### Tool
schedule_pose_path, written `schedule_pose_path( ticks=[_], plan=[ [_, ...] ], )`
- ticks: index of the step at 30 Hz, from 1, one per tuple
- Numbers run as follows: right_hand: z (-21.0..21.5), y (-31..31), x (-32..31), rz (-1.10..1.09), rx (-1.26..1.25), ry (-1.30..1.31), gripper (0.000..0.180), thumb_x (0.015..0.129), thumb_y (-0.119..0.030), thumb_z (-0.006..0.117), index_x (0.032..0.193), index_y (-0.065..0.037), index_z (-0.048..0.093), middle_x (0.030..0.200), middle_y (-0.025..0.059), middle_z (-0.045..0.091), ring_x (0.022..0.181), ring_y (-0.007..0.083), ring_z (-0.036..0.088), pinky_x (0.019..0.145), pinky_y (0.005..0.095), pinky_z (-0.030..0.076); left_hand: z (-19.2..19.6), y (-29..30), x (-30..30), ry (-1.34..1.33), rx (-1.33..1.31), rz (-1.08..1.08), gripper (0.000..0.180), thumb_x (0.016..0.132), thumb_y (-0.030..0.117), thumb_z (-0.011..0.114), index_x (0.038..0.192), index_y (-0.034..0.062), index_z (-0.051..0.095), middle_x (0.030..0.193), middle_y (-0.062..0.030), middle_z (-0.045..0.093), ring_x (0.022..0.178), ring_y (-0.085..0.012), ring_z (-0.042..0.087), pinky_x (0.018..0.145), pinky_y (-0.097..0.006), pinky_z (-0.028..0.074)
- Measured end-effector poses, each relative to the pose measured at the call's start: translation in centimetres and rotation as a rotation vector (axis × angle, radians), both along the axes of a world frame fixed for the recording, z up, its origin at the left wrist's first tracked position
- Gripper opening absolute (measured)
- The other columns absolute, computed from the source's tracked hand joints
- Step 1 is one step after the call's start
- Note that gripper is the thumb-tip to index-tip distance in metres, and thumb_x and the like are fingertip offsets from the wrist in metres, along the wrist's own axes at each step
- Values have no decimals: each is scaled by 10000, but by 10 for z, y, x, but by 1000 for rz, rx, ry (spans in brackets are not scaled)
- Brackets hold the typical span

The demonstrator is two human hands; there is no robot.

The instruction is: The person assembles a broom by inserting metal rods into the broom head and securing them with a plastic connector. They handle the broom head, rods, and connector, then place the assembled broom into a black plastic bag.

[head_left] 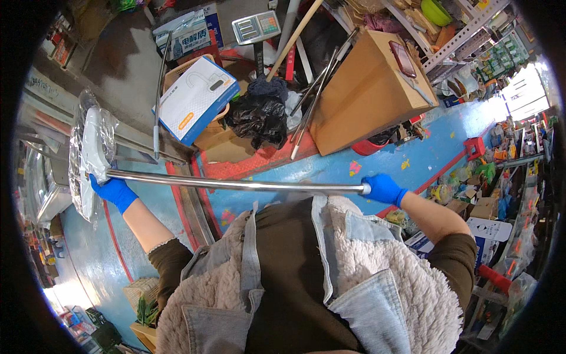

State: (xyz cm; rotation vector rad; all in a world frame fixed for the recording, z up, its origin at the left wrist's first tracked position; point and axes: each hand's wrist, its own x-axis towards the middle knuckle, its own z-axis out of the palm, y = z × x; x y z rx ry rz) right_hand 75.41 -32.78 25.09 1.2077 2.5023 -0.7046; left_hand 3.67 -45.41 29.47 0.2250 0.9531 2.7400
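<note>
A long shiny metal pole (pixel 236 184) lies level across the front of my body. At its left end is a broad, pale grey head (pixel 94 141), partly covered by a clear plastic bag (pixel 76 171); it looks like a mop or squeegee head, but I cannot tell which. My left hand (pixel 115 193), in a blue glove, grips it where head and pole meet, its fingers partly hidden. My right hand (pixel 384 190), also blue-gloved, is closed around the light cap at the pole's right end.
Ahead stand a blue-and-white box (pixel 197 97), a black plastic bag (pixel 259 118) and a tall cardboard box (pixel 365 94) with a phone (pixel 402 59) on it. Thin rods (pixel 321 88) lean between them. A digital scale (pixel 256 28) sits farther back. Crowded shelves (pixel 507 171) line the right.
</note>
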Motion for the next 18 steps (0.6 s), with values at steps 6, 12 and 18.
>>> schedule_pose_path(
  ticks=[6,12,18],
  plan=[
    [-22,-35,50,-44,-547,251,215,826,-208,538,997,-93,598,925,189,618,853,354,602,715,397,472,-21,65,3,62,457,-464,445,757,325,593,1090,39,517,992,-99,583,857,-240,559,729,-368,464],
    [-73,-34,122,-454,-807,457,236,878,-193,484,1016,-32,589,897,142,630,809,214,598,740,346,461,-13,206,74,121,200,-445,352,858,358,447,981,55,578,893,-93,587,826,-220,562,737,-382,461],
    [-133,5,134,-615,-605,606,232,846,-206,576,960,-4,578,815,60,612,731,112,538,668,311,469,-55,300,168,-76,-267,-782,284,881,319,492,1023,88,576,932,-101,609,784,-237,582,714,-350,468]
  ],
)
